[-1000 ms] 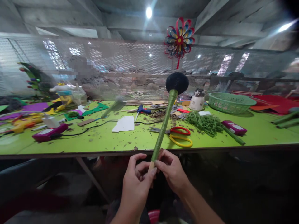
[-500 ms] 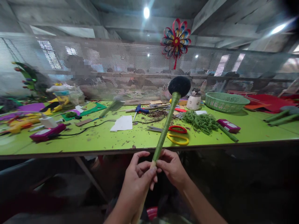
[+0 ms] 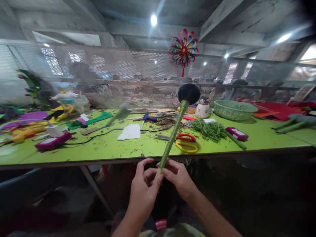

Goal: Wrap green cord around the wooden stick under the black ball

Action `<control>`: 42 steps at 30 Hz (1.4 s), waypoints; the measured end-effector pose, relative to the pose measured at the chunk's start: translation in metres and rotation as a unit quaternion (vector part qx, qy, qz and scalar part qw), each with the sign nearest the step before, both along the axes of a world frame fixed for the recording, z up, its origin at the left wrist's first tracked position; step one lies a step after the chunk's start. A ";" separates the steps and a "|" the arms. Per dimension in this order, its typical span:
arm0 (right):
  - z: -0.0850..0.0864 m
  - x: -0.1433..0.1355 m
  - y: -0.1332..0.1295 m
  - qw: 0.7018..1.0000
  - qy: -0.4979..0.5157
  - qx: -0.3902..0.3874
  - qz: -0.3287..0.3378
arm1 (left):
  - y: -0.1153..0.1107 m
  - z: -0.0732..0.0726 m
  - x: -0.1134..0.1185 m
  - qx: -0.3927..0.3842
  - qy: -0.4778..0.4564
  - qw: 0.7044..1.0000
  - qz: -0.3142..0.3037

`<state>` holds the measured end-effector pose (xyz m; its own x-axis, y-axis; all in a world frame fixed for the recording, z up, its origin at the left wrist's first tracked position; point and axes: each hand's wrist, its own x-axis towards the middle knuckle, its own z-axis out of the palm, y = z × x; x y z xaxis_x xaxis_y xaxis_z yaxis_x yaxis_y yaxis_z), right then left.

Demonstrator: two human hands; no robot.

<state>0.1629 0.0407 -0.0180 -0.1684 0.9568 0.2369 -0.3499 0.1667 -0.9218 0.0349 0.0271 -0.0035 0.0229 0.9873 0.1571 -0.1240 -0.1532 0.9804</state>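
A stick wrapped in green cord [image 3: 174, 131] slants up and away, with a dark rounded head [image 3: 189, 94] at its top. My left hand [image 3: 145, 187] is closed round the stick's lower end, thumb along it. Close beside it, my right hand [image 3: 179, 177] pinches the stick at the lower part of the green wrapping. Both hands are in front of the table's near edge. Beyond the stick lie scissors with red and yellow handles [image 3: 187, 147] and a heap of green cord [image 3: 209, 129].
The green table [image 3: 98, 151] carries a white paper [image 3: 129, 131], a blue glue gun [image 3: 149, 117], a green basket [image 3: 234, 110], a white pot [image 3: 202, 110] and two purple boxes [image 3: 237, 133]. A mesh partition [image 3: 148, 69] stands behind, with a pinwheel [image 3: 184, 50].
The view has tilted slightly up and turned a little right. Both hands still hold the stick, which has shifted slightly left and shows less of its bare lower end.
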 end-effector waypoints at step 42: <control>-0.008 -0.009 -0.028 0.971 -0.101 0.020 -0.216 | -0.003 -0.009 -0.011 0.098 0.175 0.977 0.076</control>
<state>0.1543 0.0125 -0.0260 0.2002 0.9391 0.2795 -0.0519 0.2950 -0.9541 0.0242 0.0237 -0.0120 -0.0353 0.9349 0.3532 0.2521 -0.3336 0.9084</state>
